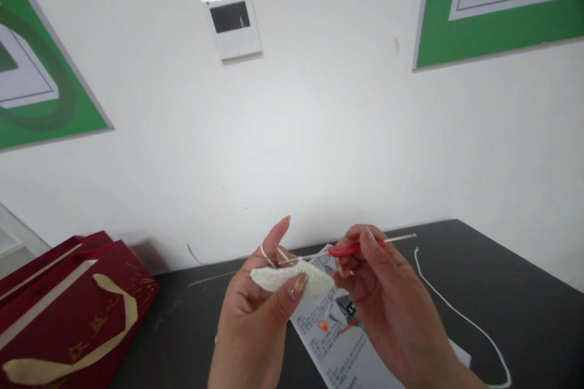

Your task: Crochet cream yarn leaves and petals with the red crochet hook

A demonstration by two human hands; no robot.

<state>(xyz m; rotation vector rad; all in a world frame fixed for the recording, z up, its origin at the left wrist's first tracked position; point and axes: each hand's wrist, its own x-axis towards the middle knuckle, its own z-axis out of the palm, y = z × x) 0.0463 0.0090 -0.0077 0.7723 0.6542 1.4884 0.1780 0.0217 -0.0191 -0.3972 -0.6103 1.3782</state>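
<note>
The left hand [255,310] pinches the white crochet piece [292,278] between thumb and fingers, yarn looped over its raised forefinger. At three o'clock of it, the right hand [383,292] grips the red-handled crochet hook [349,248], its tip in the work. An instruction sheet [337,346] lies beneath; a red gift bag [68,310] sits at nine o'clock.

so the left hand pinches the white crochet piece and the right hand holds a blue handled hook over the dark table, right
Not quite: the handle is red, not blue. The head view shows the right hand holding a crochet hook with a red handle, while the left hand pinches the white crochet piece over the dark table.
</note>
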